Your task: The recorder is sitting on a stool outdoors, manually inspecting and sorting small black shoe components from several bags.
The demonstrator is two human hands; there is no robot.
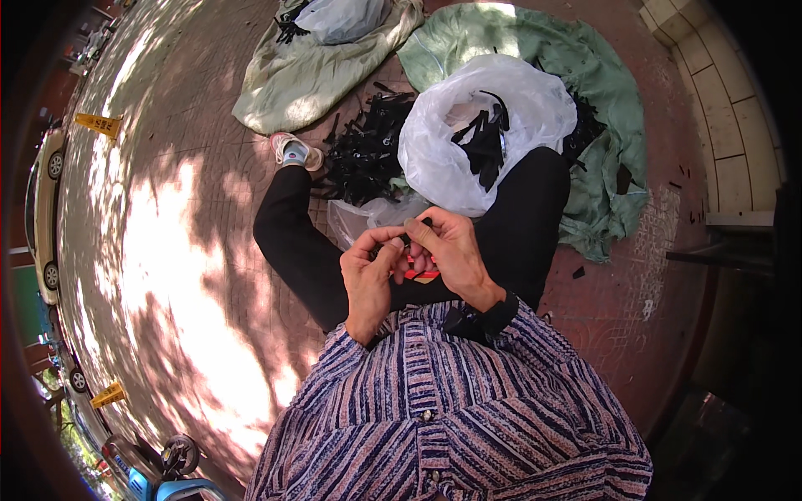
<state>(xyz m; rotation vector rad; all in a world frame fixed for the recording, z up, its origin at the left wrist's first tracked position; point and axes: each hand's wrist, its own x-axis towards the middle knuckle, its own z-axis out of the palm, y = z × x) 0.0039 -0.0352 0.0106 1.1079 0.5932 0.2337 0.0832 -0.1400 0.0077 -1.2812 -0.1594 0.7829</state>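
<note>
Both hands meet above my lap, fingers pinched together on one small black piece (427,223). It looks like a strap or strip part, mostly covered by the fingers. My left hand (366,282) pinches it from the left side. From the right, my right hand (458,257) grips it with thumb and fingers. Just beneath the fingers, a red and yellow object (425,276) shows in part; its kind is hidden. Beyond my hands, between my legs, an open white plastic bag (434,96) holds several black strips (484,150).
A heap of black strap-like pieces (368,150) lies left of the bag. A green sack cloth (618,117) spreads behind it, a pale sack (292,79) farther left. Stone steps (727,125) border the right. Yellow signs (98,124) and a parked car (43,217) stand far left.
</note>
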